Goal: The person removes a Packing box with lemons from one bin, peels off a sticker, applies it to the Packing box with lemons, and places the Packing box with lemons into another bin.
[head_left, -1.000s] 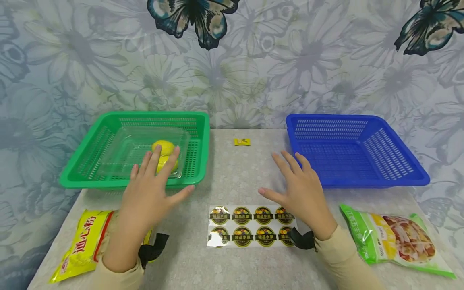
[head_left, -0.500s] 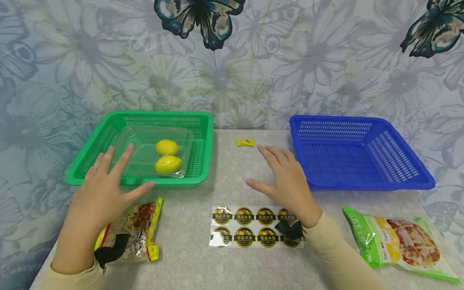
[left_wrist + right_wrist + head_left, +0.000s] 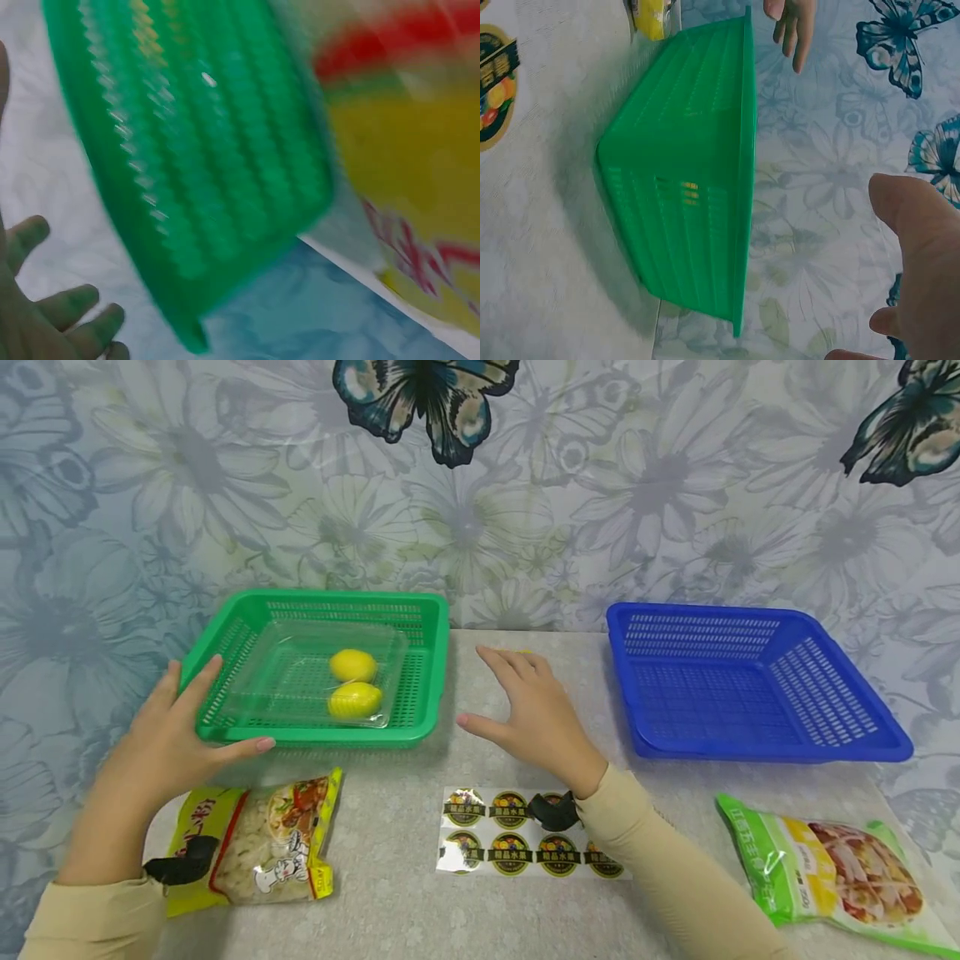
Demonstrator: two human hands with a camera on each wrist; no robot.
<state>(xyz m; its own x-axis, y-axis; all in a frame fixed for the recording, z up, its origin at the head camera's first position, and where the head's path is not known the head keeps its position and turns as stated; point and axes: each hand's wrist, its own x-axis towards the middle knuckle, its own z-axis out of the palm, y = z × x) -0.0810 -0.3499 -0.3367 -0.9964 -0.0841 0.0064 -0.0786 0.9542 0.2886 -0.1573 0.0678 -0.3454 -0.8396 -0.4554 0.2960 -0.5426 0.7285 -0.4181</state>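
Beside the left end of a green basket [image 3: 315,739], we found the left hand [image 3: 161,747] with its fingers spread and nothing in its hold. Across from it, off the basket's other end, the right hand [image 3: 536,714] was just as loose, thumb well apart from the fingers, and it too gripped nothing. The wrist views showed a gap between each hand and the basket, so we judged the step to be a two-handed reach, with no grasp made yet. The next move, we thought, called for both hands to close in evenly on the ends and take the rim. The basket lay between the hands; in it sat a clear box [image 3: 277,693] with two lemons [image 3: 356,701]. Nearer the body than the left hand was a yellow packet [image 3: 266,852]; nearer than the right, a sticker sheet [image 3: 510,831], partly hidden by the sleeve [image 3: 660,868]. Farther out, well to the right of the right hand, we saw a blue basket [image 3: 772,750] and a green packet [image 3: 847,868] on the table [image 3: 390,885].
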